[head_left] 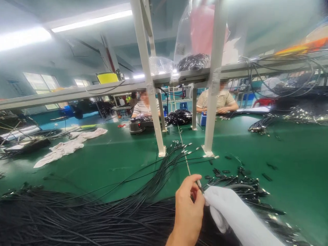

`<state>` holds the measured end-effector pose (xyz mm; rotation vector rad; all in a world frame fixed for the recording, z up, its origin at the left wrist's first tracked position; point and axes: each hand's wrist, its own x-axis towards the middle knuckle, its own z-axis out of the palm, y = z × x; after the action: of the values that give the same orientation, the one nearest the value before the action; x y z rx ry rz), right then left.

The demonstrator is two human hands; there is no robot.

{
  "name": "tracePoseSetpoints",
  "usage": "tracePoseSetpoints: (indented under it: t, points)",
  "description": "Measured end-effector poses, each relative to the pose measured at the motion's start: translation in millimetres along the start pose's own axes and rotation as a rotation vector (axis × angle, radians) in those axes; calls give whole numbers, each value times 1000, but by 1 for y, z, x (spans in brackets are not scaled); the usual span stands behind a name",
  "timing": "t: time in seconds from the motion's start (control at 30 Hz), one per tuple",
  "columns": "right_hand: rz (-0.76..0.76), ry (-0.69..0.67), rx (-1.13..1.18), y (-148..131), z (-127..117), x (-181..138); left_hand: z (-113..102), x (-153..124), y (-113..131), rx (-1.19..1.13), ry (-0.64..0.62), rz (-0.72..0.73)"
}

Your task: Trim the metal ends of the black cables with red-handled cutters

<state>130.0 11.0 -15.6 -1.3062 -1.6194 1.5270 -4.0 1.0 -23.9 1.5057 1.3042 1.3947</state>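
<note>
My left hand (188, 208), bare, is curled with its index finger and thumb closing around the near end of a thin metal rod (188, 164). This rod runs away from me across the green tabletop. Against the left fingertips, my right hand (225, 206) in a white glove pinches a small dark piece, mostly hidden by the fingers. Below and left of the hands spreads a large heap of black cables (84, 218), with some metal-tipped ends reaching past the rod. To the right lies a pile of black cable ends with connectors (243, 181).
White shelf posts (211, 102) rise from the green table (123, 147) ahead. Beyond them lie a coil of black cable (180, 117) and a dark device (139, 125). A white cloth (69, 147) lies left. Two people sit across the table.
</note>
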Motion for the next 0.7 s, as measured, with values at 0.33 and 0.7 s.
tracePoseSetpoints:
  t: [0.33,0.7]
  points:
    - [-75,-54,104,4,-4,1,-2,3,1,-25,-42,29]
    - [-51,-33,113,-12,-5,-8,-8,7,4,-354,-103,-149]
